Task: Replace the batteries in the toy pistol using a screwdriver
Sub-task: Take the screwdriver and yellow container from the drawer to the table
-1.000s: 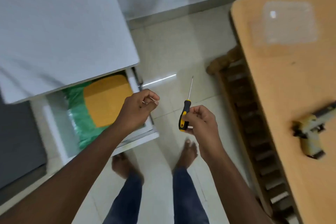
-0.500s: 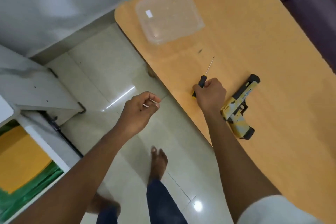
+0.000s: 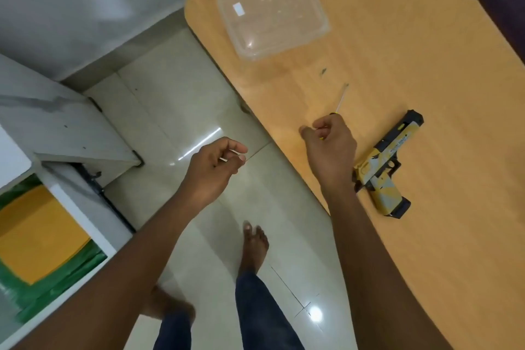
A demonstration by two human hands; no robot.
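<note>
Step in hand, by judgement: tool fetched, now at bench (image 3: 426, 236); unscrewing not yet begun.
Right hand (image 3: 331, 145) curled round screwdriver (image 3: 341, 99) handle, over bench edge, shaft pointing away toward clear tray (image 3: 272, 13).
Left hand (image 3: 214, 163) over floor, pinching thin pale item between thumb and fingers; too small to identify.
Pistol (image 3: 386, 166) flat on bench, just right of right wrist, untouched.
Next, likely: free left hand, steady pistol, find battery cover screw, seat tip squarely. No batteries in view.

arms (image 3: 147, 258): bare, no sleeves in view; legs (image 3: 264, 312): dark blue trousers; feet (image 3: 253, 244): bare
</note>
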